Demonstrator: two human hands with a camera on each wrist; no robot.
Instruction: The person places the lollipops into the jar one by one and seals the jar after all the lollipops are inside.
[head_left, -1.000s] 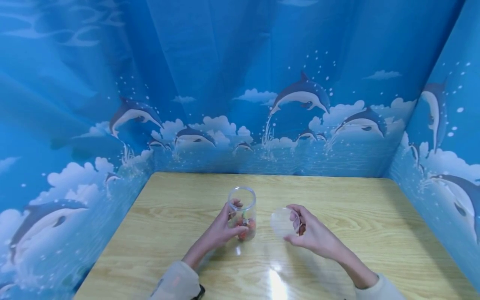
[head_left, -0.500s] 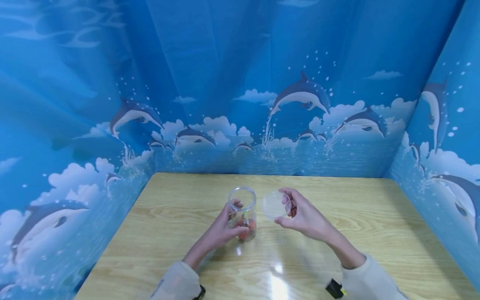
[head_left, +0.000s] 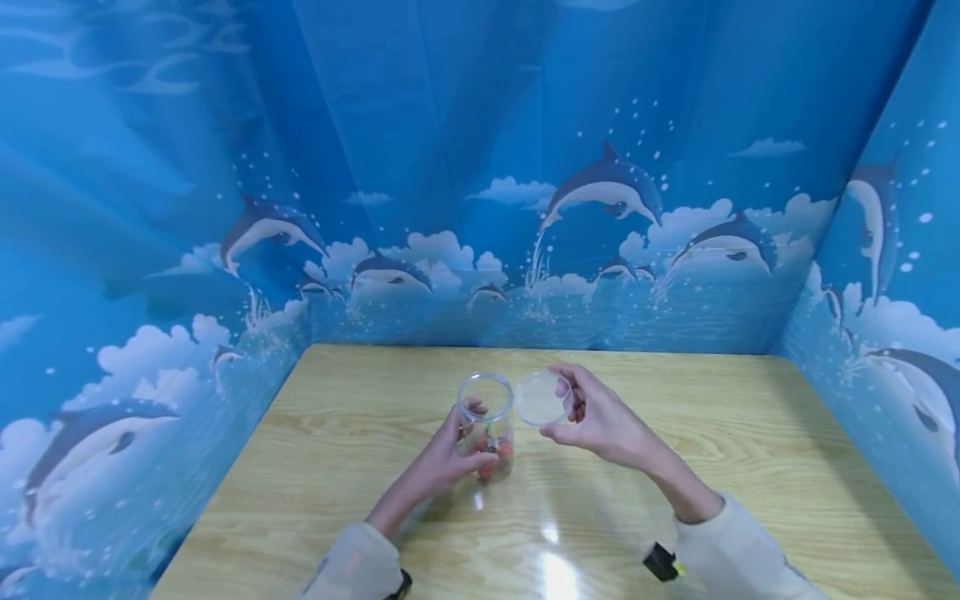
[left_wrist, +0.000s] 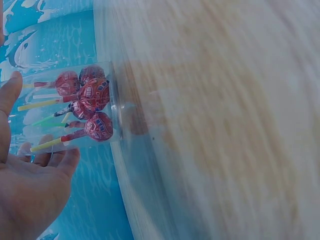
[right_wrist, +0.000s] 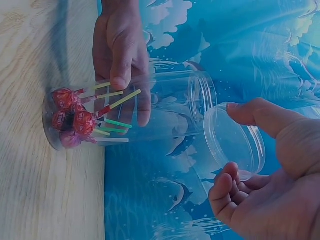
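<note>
A clear plastic jar (head_left: 498, 429) stands upright on the table, its threaded mouth uncovered. Several red-wrapped lollipops (right_wrist: 75, 117) with yellow, green and white sticks lie at its bottom, heads down. My left hand (head_left: 444, 454) grips the jar's side, thumb in front and fingers behind. A round clear lid (head_left: 542, 398) is pinched at its edge between thumb and fingers of my right hand (head_left: 607, 421). In the right wrist view the lid (right_wrist: 232, 142) is tilted, close beside the jar's rim (right_wrist: 202, 97).
The light wood-grain table (head_left: 337, 400) reflects a bright light near its front. A blue dolphin-print curtain (head_left: 465, 167) hangs at the back and both sides. A small black device (head_left: 662, 561) sits at the right sleeve (head_left: 731, 542).
My right hand has moved left and farther up the head view with the lid, bringing it beside the jar's mouth. The left hand and the jar have stayed in place.
</note>
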